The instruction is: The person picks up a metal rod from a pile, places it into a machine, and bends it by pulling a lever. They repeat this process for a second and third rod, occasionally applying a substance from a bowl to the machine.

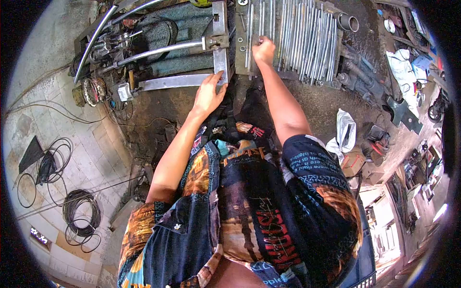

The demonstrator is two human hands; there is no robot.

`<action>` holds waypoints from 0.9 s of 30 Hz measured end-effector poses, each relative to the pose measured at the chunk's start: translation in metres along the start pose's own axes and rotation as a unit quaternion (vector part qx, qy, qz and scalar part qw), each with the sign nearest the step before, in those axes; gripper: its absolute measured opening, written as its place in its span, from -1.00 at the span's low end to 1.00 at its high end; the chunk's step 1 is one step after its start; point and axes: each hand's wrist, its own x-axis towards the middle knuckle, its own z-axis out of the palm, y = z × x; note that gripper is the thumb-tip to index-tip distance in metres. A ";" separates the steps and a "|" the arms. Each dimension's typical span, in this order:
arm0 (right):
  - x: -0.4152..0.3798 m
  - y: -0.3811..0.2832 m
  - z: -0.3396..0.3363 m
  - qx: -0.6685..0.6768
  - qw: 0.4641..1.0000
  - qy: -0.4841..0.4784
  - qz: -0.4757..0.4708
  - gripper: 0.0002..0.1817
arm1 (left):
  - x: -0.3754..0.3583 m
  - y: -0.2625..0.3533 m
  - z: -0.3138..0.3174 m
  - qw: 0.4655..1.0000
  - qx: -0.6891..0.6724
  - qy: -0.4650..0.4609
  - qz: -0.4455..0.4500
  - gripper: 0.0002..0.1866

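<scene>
My left hand (pixel 210 91) rests with its fingers apart at the corner of a metal frame (pixel 220 66), near the end of a flat metal bar (pixel 175 82). To the right, my right hand (pixel 263 51) is closed over a board (pixel 241 62) that bears several thin metal rods (pixel 307 41). The fingers are curled near the rods at the board's left part; what they hold, if anything, is too small to make out. A curved metal tube (pixel 161 51) lies across the frame left of my hands.
A short pipe piece (pixel 353 23) lies at the board's upper right corner, with larger metal parts (pixel 362 77) below it. A white sack (pixel 344 132) lies on the right floor. Coiled cable (pixel 81 211) lies on the tiles at the left.
</scene>
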 end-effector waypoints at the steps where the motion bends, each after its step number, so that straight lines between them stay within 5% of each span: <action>1: 0.001 -0.001 -0.004 -0.001 1.000 -0.001 0.000 -0.62 | -0.001 -0.002 0.000 1.000 -0.001 0.006 0.005 -0.54; 11: 0.013 -0.013 -0.010 -0.212 0.975 -0.064 -0.025 -0.74 | -0.003 0.001 0.001 1.000 -0.007 0.001 -0.001 -0.53; 23: -0.017 0.009 -0.002 -0.121 0.989 0.010 -0.086 -0.60 | -0.011 -0.008 -0.002 1.000 0.012 0.002 -0.018 -0.53; 27: -0.010 0.006 -0.013 -0.060 0.998 -0.031 -0.013 -0.62 | -0.012 -0.011 0.007 1.000 0.010 -0.007 -0.006 -0.53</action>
